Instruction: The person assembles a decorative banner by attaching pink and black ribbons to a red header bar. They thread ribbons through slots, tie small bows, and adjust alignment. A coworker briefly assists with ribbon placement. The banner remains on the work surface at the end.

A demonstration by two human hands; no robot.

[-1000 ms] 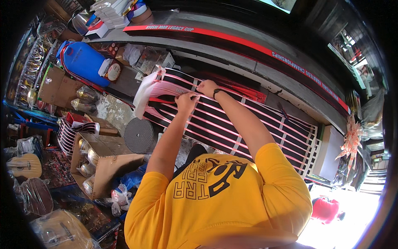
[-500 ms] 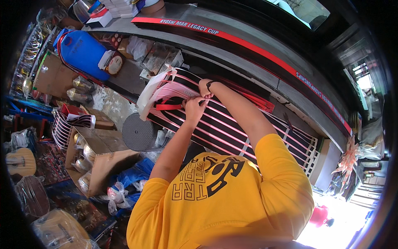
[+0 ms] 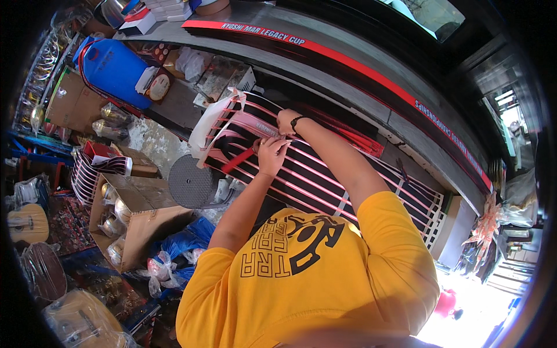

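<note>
A long black sheet with pink and white stripes [image 3: 325, 181] lies in front of me, its pale end flap [image 3: 209, 122] bent up at the left. My left hand [image 3: 271, 156] is closed over the sheet. Out of its left side sticks a narrow red strip-like thing [image 3: 238, 159], whose exact kind I cannot make out. Just above and to the right, my right hand [image 3: 286, 122] is closed in a pinch on a pink strip [image 3: 255, 123] of the sheet; the fingertips are partly hidden. The two hands are close together.
Beyond the sheet runs a long grey counter edge [image 3: 278, 55] with a red banner strip [image 3: 261, 33]. At left are a blue drum [image 3: 116, 72], a round dark stool [image 3: 190, 181] and an open cardboard box [image 3: 148, 214]. Red straps [image 3: 360, 142] lie behind the sheet.
The red thing at my left hand has swung from nearly level to slanting down and left. My left hand has shifted slightly; the right stays nearly in place.
</note>
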